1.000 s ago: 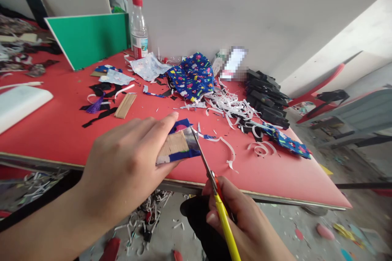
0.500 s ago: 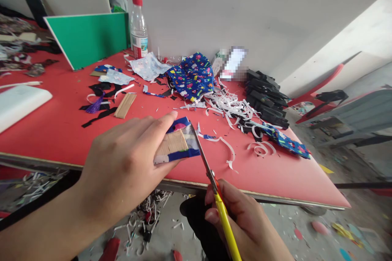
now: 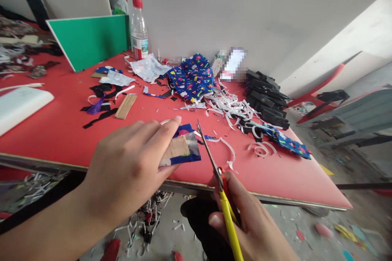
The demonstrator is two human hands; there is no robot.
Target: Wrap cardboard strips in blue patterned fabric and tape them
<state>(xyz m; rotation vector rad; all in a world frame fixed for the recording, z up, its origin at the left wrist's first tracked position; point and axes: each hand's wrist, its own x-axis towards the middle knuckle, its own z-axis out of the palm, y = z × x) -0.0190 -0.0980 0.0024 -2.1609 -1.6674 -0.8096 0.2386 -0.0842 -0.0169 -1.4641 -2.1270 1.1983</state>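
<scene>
My left hand (image 3: 131, 159) is closed on a small flat wooden piece (image 3: 176, 149) with blue patterned fabric (image 3: 196, 157) wrapped along its edges; part of it is hidden under my fingers. In my right hand (image 3: 241, 212) is a pair of scissors (image 3: 226, 204) with yellow handles and a red part near the pivot. Their blades point up and away, just right of the fabric's end and apart from it. Beyond the hands lie a crumpled blue printed cloth (image 3: 192, 75) and a pile of white strips (image 3: 229, 104).
The red table (image 3: 306, 179) bears a loose wooden piece (image 3: 125, 106), a purple tassel (image 3: 97, 105), a plastic bottle (image 3: 139, 34), a green board (image 3: 90, 40), a white device (image 3: 24, 106), stacked black pieces (image 3: 266, 98) and a lit phone (image 3: 234, 63). Scraps litter the floor.
The scissors have moved right and slightly down, away from the fabric's edge. My left hand with the fabric-wrapped piece has shifted slightly right.
</scene>
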